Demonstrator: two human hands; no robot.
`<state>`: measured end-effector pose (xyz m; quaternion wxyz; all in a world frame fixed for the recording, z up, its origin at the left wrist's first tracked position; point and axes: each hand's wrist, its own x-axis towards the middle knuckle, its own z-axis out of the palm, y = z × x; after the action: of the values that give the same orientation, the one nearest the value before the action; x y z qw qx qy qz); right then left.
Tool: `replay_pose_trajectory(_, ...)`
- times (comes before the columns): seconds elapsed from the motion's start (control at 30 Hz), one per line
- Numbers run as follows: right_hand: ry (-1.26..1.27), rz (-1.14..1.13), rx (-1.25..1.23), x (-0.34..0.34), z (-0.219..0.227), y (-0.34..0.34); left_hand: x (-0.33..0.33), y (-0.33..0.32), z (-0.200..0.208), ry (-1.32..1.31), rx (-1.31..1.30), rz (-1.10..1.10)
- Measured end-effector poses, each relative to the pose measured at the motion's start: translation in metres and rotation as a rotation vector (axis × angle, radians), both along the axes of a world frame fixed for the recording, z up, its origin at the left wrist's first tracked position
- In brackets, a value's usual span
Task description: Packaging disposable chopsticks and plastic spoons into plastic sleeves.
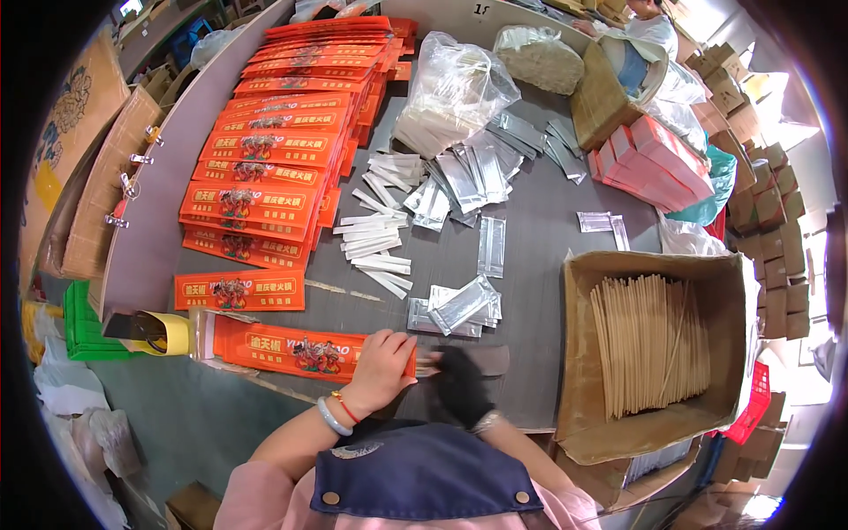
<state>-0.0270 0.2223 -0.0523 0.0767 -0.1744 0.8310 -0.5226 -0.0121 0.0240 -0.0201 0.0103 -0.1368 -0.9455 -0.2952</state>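
Observation:
An orange printed paper sleeve (291, 352), long and flat, lies along the near table edge. My left hand (380, 369) is closed on its right end, thumb and fingers round the opening. Just right of that opening, my right hand (463, 385), in a black fingerless glove and blurred by motion, is closed with fingertips close together. Pale, thin ends show between the two hands; what they belong to I cannot make out. Beyond my hands lie silver flat packets (463, 305) and a spread of white paper-wrapped strips (375, 243).
Overlapping orange sleeves (256, 177) fill the left side. A cardboard box (579, 353) of wooden chopsticks (654, 344) stands at right. Farther back are a clear plastic bag (455, 84), pink packs (654, 159) and a carton (605, 102). A yellow tape roll (177, 335) sits at the left edge.

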Motion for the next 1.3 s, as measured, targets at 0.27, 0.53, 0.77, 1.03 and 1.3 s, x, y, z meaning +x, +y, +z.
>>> replay_pose_trajectory(0.27, 0.384, 0.2, 0.639, -0.017, 0.046, 0.013, -0.015, -0.005, 0.027, -0.002, -0.146, -0.274)
replay_pose_trajectory(0.53, 0.327, -0.204, 0.496, -0.042, 0.086, 0.053, -0.073, -0.101, 0.094, 0.397, -0.304, -0.018)
replay_pose_trajectory(0.77, 0.363, 0.032, 0.604, -0.031, 0.082, 0.042, 0.013, -0.019, -0.007, -0.075, -0.043, 0.412)
replay_pose_trajectory(1.03, 0.317, 0.219, 0.759, -0.022, 0.086, 0.038, 0.026, -0.043, -0.015, -0.089, 0.26, 0.418)
replay_pose_trajectory(1.3, 0.397, 0.28, 0.603, -0.011, 0.043, -0.026, 0.018, -0.044, -0.009, -0.122, 0.174, 0.358)
